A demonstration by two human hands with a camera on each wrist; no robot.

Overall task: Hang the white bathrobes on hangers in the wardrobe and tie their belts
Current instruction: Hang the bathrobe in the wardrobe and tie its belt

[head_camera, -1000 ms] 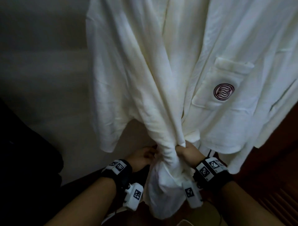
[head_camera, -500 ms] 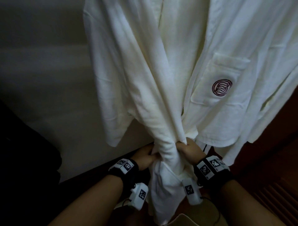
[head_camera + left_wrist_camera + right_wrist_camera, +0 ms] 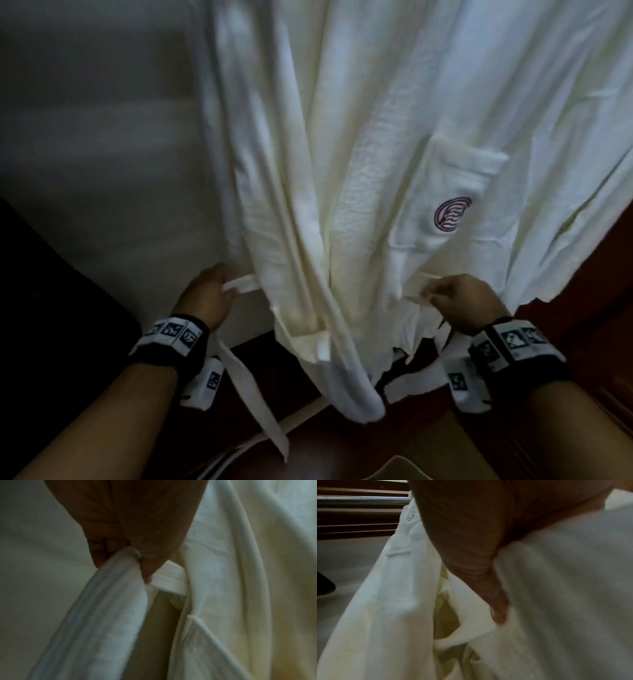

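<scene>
Tying step: belt (image 3: 241, 285) ends drawn out either side of the hanging bathrobe (image 3: 359, 171).
Left hand (image 3: 205, 294): pinches one end.
Right hand (image 3: 466, 298): pinches the other.
Next move: likely crossing the ends in front.

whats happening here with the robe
A person is dealing with the belt of a white bathrobe that hangs in front of them. The left hand pinches one end of the belt out to the robe's left side; the right hand grips the other end on the right, below the pocket with the purple logo. The belt is held apart, not yet crossed or knotted at the front.
</scene>
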